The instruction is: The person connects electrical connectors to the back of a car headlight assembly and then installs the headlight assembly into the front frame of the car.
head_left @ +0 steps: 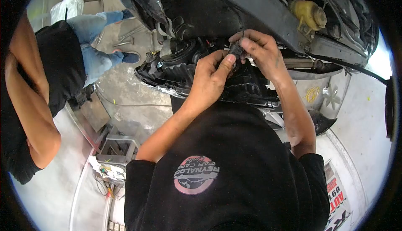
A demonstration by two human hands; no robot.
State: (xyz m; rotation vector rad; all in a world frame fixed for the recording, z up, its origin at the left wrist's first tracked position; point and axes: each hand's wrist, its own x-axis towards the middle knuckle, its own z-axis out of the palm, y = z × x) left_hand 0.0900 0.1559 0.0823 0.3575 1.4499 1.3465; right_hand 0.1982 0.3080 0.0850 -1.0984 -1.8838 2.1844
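Both of my hands meet at a small black electrical connector [237,49] with a dark wire running up from it. My left hand [209,78] pinches its lower end between thumb and fingers. From the other side, my right hand [261,52] grips its upper part with bent fingers. Behind and below the hands lies a black headlight housing [176,74], its back turned up, resting close against my shirt. My fingers partly cover the connector, so whether it is joined to another part cannot be seen.
The car's dark front body [268,17] spans the top, with a yellowish fluid reservoir [307,14] at right. At left stands another person in jeans [90,55], arms folded. Tools [127,36] lie on the floor. A grey metal stand [119,147] is at lower left.
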